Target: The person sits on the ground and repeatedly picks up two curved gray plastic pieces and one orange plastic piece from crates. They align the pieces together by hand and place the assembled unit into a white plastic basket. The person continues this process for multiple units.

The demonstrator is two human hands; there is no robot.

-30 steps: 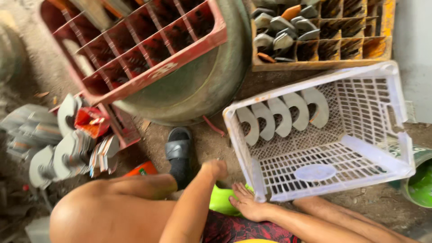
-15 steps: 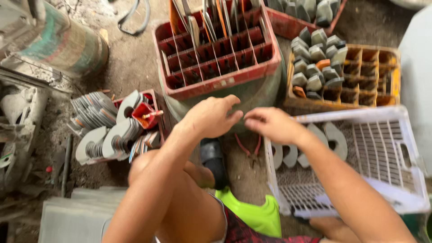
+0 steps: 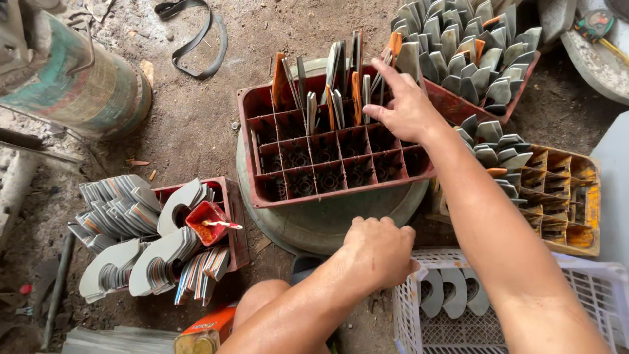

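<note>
My right hand [image 3: 406, 105] reaches over the far side of a red divided crate [image 3: 262, 196], fingers spread, index finger among the upright metal blades [image 3: 335, 72] standing in its back cells. The crate's front cells hold nothing. My left hand [image 3: 380, 252] is curled into a fist at the near left corner of a white plastic basket [image 3: 409, 328], resting on its rim. A few grey curved metal pieces [image 3: 452, 292] stand inside that basket.
The red crate sits on a round green basin [image 3: 314, 226]. Behind it is another red crate of grey blades [image 3: 458, 39]; a yellow crate [image 3: 586, 196] is at right. Stacks of curved grey pieces [image 3: 157, 262] and a green drum [image 3: 78, 85] lie at left. Dirt floor.
My view has swung up from the white basket to the red crate. My right hand has reached forward into the blades, and my left hand has dropped back to the basket's corner.
</note>
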